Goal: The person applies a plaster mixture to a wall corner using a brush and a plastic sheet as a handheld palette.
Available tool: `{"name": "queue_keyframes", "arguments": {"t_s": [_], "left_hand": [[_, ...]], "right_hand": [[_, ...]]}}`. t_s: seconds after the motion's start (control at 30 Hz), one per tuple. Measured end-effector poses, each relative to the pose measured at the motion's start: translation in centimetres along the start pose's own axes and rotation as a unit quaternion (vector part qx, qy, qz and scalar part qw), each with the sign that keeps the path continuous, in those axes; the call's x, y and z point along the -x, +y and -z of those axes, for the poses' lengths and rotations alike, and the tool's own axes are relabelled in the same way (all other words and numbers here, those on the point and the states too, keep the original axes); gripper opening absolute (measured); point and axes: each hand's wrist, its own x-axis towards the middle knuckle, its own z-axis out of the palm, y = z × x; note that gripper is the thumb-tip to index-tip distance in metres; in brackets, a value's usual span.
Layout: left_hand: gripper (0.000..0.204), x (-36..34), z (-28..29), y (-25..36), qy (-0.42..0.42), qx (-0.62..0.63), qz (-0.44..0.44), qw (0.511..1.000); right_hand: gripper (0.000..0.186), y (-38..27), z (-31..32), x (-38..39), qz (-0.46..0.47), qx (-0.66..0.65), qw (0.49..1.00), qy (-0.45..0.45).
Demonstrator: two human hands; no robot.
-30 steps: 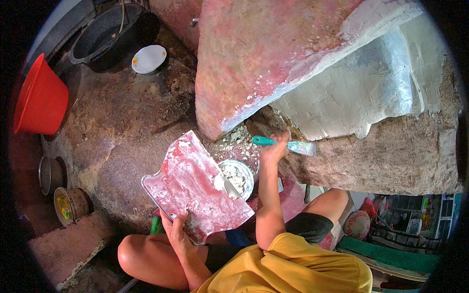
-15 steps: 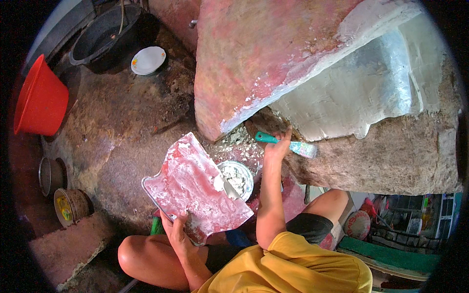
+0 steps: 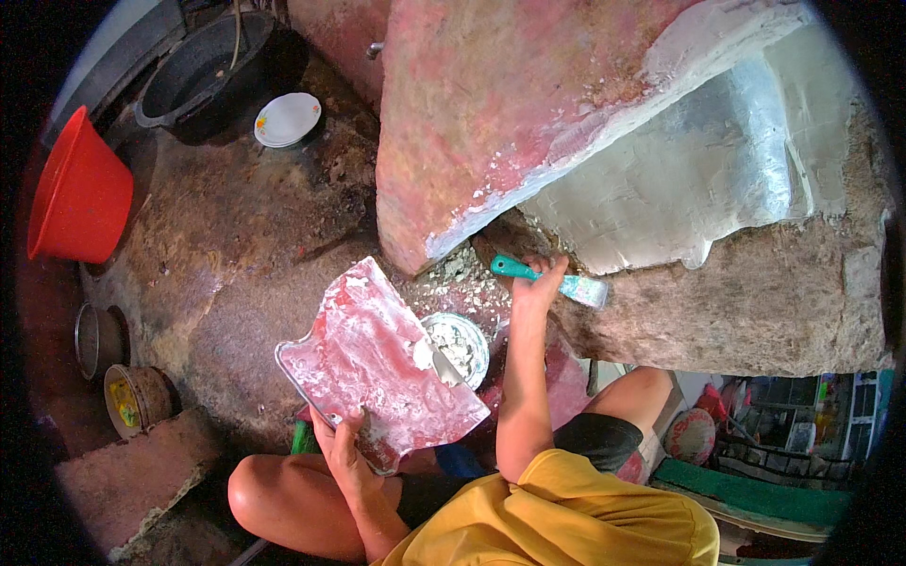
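Observation:
My left hand (image 3: 346, 451) grips the lower edge of a flat red board (image 3: 368, 363) smeared with white paste, its thumb on top. A dab of wet paste sits near the board's right edge. In my right hand (image 3: 540, 280) is a putty knife (image 3: 587, 291) with a green handle; its paste-coated blade points right, beside the rough lower wall. Partly covered by the board, a bowl (image 3: 478, 341) holds white lumpy paste. Beyond the knife, smooth grey-white plaster (image 3: 642, 193) coats part of the wall.
A pink wall corner (image 3: 472, 113) juts out ahead, with white crumbs at its foot. On the stained floor to the left stand a red bucket (image 3: 85, 193), a black tub (image 3: 203, 80), a white plate (image 3: 288, 119) and two small pots. A crowded rack (image 3: 793, 424) is at the lower right.
My right hand and the putty knife have shifted very slightly, the blade tip dipping a little down and to the left. The board stays nearly where it was.

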Motion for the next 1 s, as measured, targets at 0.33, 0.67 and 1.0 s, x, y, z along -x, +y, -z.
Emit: {"name": "queue_keyframes", "arguments": {"t_s": [0.33,0.67,1.0], "left_hand": [[0.057,0.3,-0.1,0.1,-0.02,0.009,-0.017,1.0],[0.057,1.3,-1.1,1.0,-0.044,0.015,-0.018,0.999],[0.051,-0.1,0.3,-2.1,-0.175,-0.003,0.013,0.984]], "right_hand": [[0.039,0.5,1.8,1.7,-0.074,0.014,0.997,-0.001],[0.032,-5.9,14.5,-3.1,-0.104,0.225,0.962,-0.115],[0.009,-10.3,21.1,2.0,-0.226,0.384,0.889,-0.103]]}}
